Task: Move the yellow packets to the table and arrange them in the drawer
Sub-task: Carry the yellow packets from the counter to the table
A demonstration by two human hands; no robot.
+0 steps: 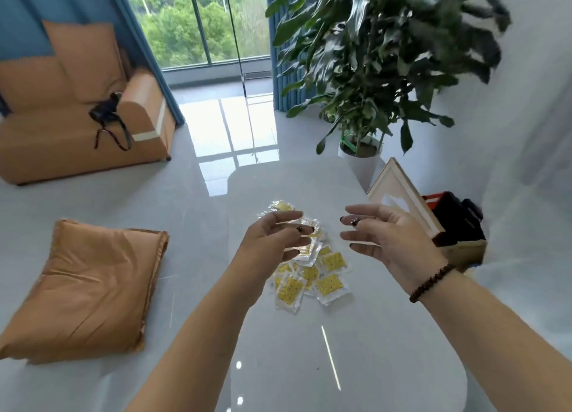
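Nearest to me, two bare forearms reach out over the glossy white worktop (356,349). The right wrist wears a dark bead bracelet (431,283). The left hand (272,238) and the right hand (387,235) are raised above the worktop, palms turned toward each other, and a gap stays between them. Both grips are wide: the fingers are spread and only loosely bent, and neither hand holds anything.

Under and between the hands lies a loose pile of yellow packets (312,275) on the worktop. They overlap each other, and some are partly hidden behind the left hand.

At the right edge of the worktop a pale wooden frame (402,195) stands tilted, and just beside it there is a black and red object (458,216); I cannot tell what it is. On the floor at the left lies an orange cushion (83,288). Farther away a potted plant (387,65) stands at the right, an orange sofa (62,108) at the left with a black strap bag (106,114) on it, and behind them a big window (192,21) between blue curtains.
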